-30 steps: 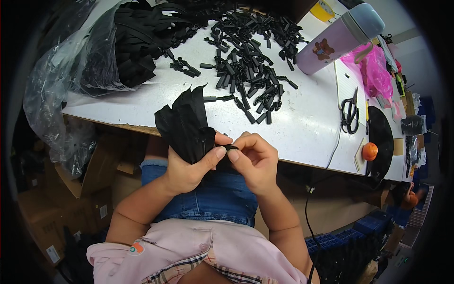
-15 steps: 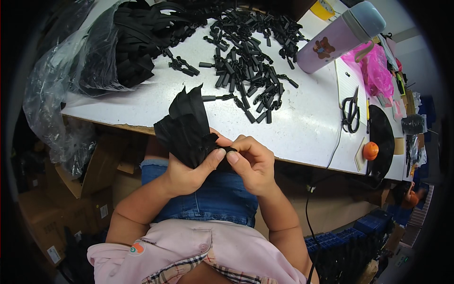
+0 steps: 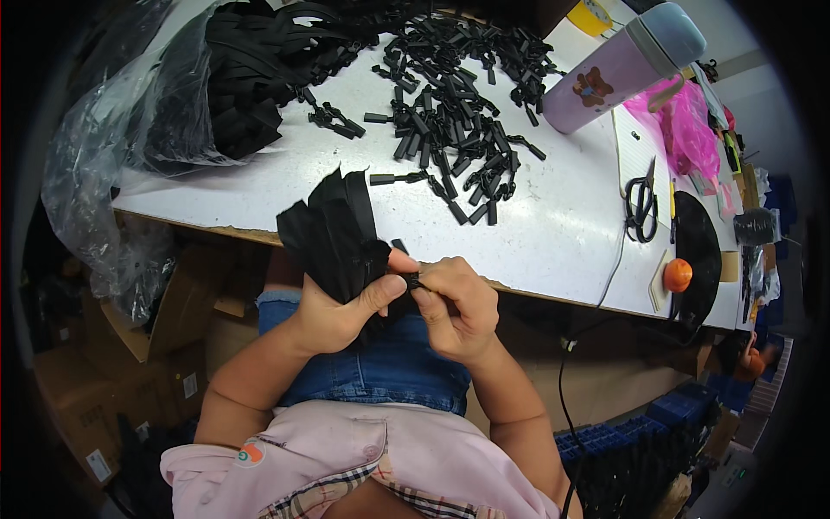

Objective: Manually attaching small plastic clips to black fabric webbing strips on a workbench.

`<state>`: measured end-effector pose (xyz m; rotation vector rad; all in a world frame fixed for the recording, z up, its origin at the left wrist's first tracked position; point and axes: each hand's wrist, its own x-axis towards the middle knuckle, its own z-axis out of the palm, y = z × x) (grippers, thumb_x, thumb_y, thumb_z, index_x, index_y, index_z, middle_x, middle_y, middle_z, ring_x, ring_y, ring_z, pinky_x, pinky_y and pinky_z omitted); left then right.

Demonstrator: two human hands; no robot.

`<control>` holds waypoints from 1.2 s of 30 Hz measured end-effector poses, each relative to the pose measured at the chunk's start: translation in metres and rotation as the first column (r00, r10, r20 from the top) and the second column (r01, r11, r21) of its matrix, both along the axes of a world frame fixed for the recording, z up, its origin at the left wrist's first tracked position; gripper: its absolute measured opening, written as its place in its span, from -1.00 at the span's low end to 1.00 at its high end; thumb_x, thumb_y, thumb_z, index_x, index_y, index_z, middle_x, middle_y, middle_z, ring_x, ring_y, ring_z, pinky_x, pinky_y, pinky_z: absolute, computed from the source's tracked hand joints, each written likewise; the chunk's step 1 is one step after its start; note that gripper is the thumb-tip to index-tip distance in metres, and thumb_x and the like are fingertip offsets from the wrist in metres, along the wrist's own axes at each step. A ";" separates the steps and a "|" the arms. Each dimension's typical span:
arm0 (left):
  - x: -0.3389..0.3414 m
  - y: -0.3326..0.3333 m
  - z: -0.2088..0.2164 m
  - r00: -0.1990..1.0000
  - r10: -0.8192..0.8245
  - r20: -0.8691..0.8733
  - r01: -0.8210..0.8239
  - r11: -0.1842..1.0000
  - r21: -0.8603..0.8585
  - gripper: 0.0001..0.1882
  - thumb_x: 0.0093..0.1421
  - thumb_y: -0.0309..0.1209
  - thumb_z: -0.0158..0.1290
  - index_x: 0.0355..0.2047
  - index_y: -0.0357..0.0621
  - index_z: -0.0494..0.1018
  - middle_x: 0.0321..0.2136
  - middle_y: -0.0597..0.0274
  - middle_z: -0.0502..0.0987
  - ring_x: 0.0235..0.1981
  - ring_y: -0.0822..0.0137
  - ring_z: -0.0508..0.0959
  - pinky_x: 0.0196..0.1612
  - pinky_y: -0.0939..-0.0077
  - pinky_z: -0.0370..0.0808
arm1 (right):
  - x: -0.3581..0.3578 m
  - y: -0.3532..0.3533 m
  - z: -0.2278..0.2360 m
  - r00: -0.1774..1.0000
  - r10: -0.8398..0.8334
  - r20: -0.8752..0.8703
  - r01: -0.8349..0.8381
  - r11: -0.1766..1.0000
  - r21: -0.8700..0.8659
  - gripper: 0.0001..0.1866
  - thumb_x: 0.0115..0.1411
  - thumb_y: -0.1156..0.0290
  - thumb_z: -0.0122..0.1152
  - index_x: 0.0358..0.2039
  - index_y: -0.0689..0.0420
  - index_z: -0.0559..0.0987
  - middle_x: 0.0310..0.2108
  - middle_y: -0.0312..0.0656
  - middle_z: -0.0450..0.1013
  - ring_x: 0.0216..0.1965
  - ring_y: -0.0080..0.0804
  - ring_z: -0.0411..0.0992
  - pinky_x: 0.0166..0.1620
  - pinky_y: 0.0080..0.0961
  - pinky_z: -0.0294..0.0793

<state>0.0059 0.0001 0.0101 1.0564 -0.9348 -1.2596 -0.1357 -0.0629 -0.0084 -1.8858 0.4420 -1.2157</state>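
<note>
A bundle of black zipper tapes (image 3: 333, 229) fans upward from my left hand (image 3: 335, 322), whose fingers and thumb are closed round its lower end. My right hand (image 3: 462, 304) pinches a small black zipper slider (image 3: 413, 280) against my left fingertips, at the near edge of the table. My fingers partly hide the slider, and I cannot tell how it sits on the tape. A dark pull tab (image 3: 399, 246) shows just above my left index finger. Beyond my hands, a loose heap of black zipper sliders with pull tabs (image 3: 450, 112) lies on the white table (image 3: 553, 216).
More black zipper tapes (image 3: 251, 78) lie in a clear plastic bag (image 3: 104, 173) at the left. A lilac bottle (image 3: 596, 82) stands at the far right. Scissors (image 3: 641, 208), a paper pad (image 3: 631, 143) and an orange ball-like thing (image 3: 678, 276) lie on the right. Cardboard boxes (image 3: 86, 389) stand below left.
The tape bundle has tilted slightly left and dropped a little. My right fingers have turned and curled in, and a pull tab now shows above my left index finger.
</note>
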 end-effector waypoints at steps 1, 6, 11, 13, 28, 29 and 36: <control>0.000 0.001 -0.001 1.000 0.001 0.000 -0.001 1.000 0.000 -0.87 0.06 -0.49 -0.01 -0.35 -0.24 0.39 -0.48 0.23 0.34 -0.60 0.56 0.33 -0.57 0.76 0.28 | 0.000 0.000 0.000 1.000 -0.016 -0.006 0.016 0.999 -0.052 -0.86 -0.08 0.60 0.14 -0.44 0.25 0.43 -0.63 -0.28 0.31 -0.67 -0.63 0.18 -0.61 -0.74 0.18; -0.001 0.002 -0.004 0.972 0.034 0.232 0.003 0.988 -0.156 -0.87 0.08 -0.44 -0.01 -0.39 -0.24 0.37 -0.46 0.30 0.38 -0.42 0.50 0.38 -0.34 0.66 0.34 | -0.006 -0.003 0.020 0.993 0.089 -0.080 -0.060 0.947 0.316 -0.89 -0.10 0.59 0.16 -0.49 0.24 0.45 -0.66 -0.31 0.30 -0.70 -0.67 0.16 -0.65 -0.74 0.11; -0.001 0.003 -0.010 0.996 0.039 0.075 -0.034 0.997 -0.065 -0.89 0.08 -0.43 -0.02 -0.44 -0.19 0.31 -0.52 0.27 0.32 -0.66 0.60 0.28 -0.63 0.78 0.23 | -0.008 -0.008 0.018 0.953 0.276 -0.129 -0.206 0.895 0.395 -0.90 -0.10 0.55 0.17 -0.52 0.23 0.44 -0.68 -0.29 0.28 -0.73 -0.60 0.16 -0.67 -0.67 0.11; -0.001 -0.001 -0.009 0.986 0.147 -0.080 -0.146 0.989 0.020 -0.88 0.08 -0.43 -0.01 -0.43 -0.23 0.35 -0.63 0.39 0.34 -0.74 0.65 0.24 -0.69 0.81 0.17 | -0.007 -0.005 0.012 0.825 0.444 -0.351 -0.335 0.883 0.329 -0.89 -0.11 0.53 0.17 -0.54 0.23 0.44 -0.68 -0.22 0.27 -0.73 -0.43 0.21 -0.65 -0.55 0.17; 0.011 0.002 -0.004 0.909 -0.151 -0.389 0.266 0.928 0.262 -0.68 -0.06 -0.46 0.11 -0.27 -0.21 0.30 -0.55 0.31 0.36 -0.68 0.55 0.33 -0.63 0.73 0.28 | 0.008 -0.001 0.013 0.980 -0.188 -0.072 0.147 0.915 -0.377 -0.76 -0.19 0.69 0.19 -0.41 0.26 0.47 -0.52 -0.18 0.37 -0.52 -0.45 0.33 -0.49 -0.67 0.33; 0.009 0.002 -0.004 0.909 -0.149 -0.390 0.265 0.928 0.263 -0.68 -0.06 -0.46 0.11 -0.27 -0.21 0.30 -0.55 0.31 0.36 -0.68 0.55 0.33 -0.63 0.73 0.28 | 0.007 0.003 0.013 0.980 -0.186 -0.073 0.146 0.915 -0.375 -0.76 -0.19 0.69 0.19 -0.41 0.26 0.47 -0.52 -0.18 0.37 -0.52 -0.45 0.33 -0.49 -0.67 0.33; -0.002 0.000 -0.009 0.979 0.062 -0.196 -0.074 0.996 -0.052 -0.86 0.04 -0.50 0.01 -0.38 -0.26 0.32 -0.52 0.26 0.36 -0.60 0.49 0.39 -0.57 0.66 0.38 | 0.007 0.007 0.023 0.986 0.129 0.106 -0.165 0.847 0.505 -0.96 0.00 0.62 0.06 -0.50 0.31 0.40 -0.54 -0.14 0.37 -0.64 -0.62 0.30 -0.59 -0.75 0.29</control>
